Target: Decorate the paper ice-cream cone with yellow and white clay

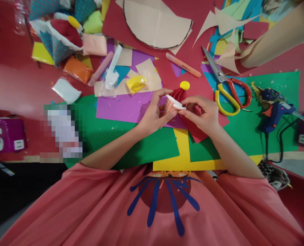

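Note:
A small paper craft cone with an orange checked pattern is held between my two hands. White clay edges its rim, and red folds topped by a yellow disc show just beyond it. My left hand is closed around the cone's left side, thumb in front and fingers behind. On the other side, the thumb and index finger of my right hand pinch the white rim. Purple and red paper lie beneath both hands. The cone's lower tip is hidden by my left fingers.
Scissors with red and yellow handles lie to the right, near a blue glue gun and its cable. Packets of clay, an orange marker and a larger blue craft cone sit farther back. Green sheets cover the near edge.

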The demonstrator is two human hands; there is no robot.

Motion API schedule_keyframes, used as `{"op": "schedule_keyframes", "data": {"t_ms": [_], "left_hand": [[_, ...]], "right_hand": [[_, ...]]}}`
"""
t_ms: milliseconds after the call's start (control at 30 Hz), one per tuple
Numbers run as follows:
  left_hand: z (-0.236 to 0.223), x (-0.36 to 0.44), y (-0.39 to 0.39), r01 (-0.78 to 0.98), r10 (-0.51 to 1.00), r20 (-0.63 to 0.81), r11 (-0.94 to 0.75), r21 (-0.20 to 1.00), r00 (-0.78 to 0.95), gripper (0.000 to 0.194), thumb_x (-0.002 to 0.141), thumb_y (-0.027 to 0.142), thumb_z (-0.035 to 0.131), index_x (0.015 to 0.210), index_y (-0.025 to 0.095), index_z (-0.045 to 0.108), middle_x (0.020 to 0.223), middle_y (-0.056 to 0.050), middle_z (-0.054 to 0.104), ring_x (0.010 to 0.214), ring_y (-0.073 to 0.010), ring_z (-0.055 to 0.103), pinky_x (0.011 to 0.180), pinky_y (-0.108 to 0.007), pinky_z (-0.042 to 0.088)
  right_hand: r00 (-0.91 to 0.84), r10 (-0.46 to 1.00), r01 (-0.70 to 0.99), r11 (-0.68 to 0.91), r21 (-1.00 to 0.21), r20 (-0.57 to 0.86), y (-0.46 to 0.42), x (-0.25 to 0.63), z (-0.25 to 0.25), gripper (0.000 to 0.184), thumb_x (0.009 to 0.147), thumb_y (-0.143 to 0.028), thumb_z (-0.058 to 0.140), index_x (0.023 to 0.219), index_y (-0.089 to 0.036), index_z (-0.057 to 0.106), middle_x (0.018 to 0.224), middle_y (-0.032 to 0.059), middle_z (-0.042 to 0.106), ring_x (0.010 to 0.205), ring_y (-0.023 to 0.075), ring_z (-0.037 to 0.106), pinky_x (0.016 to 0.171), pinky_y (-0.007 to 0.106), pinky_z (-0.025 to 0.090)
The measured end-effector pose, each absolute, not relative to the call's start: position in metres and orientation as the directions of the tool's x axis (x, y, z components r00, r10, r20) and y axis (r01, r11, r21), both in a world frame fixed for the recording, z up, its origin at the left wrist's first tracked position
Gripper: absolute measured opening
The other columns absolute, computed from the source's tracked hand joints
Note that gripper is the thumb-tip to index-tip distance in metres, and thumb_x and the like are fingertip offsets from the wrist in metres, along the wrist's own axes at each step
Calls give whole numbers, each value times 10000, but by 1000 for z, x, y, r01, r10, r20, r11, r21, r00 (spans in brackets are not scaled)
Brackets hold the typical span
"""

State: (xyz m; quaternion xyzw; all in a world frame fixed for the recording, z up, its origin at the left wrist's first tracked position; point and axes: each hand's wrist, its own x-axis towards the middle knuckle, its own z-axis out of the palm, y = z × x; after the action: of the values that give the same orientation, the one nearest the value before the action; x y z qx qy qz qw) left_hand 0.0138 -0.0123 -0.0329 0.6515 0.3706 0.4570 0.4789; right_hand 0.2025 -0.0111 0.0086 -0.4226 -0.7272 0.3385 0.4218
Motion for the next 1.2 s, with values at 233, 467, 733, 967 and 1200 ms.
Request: {"op": "schedule_keyframes", "data": {"t_ms": [233,467,733,967,1200], "left_hand": [[-33,15,-14,84,907,271,-312,946,324,495,886,496,596,1293,315,380,1269,-47,514,930,-107,637,734,-213,562],[-32,14,-13,43,918,227,-254,966,326,473,903,504,569,1286,313,369,1257,-57,501,926,-109,637,707,-211,559],[-34,18,-17,21,933,203,-219,976,298,436,899,512,573,1225,304,373,1173,-46,502,923,-114,626,734,-234,568],[-37,16,-14,8,923,190,-205,979,336,443,925,473,542,1262,329,293,1297,-82,428,1138,-200,596,820,-339,591],[-26,7,-7,357,850,432,-521,775,302,451,877,435,635,1267,309,447,1354,-94,471,1304,-258,473,1032,-479,498]], "right_hand": [[-289,901,340,411,-846,323,-11,202,10,151,832,-349,694,851,-203,664,654,-52,618,521,58,496,506,213,410],[-286,877,353,470,-809,385,-10,202,9,196,829,-373,697,952,-221,676,695,-33,622,552,78,511,518,231,427],[-277,850,433,526,-732,447,-8,203,6,125,838,-340,680,930,-256,693,931,25,633,928,191,642,808,386,556],[-284,900,392,424,-816,331,-6,203,-2,139,864,-355,645,961,-265,687,1167,50,608,1148,233,604,1000,485,517],[-265,908,417,412,-810,325,-6,201,1,84,855,-335,659,895,-271,694,1049,56,610,1060,208,619,951,430,541]]}}
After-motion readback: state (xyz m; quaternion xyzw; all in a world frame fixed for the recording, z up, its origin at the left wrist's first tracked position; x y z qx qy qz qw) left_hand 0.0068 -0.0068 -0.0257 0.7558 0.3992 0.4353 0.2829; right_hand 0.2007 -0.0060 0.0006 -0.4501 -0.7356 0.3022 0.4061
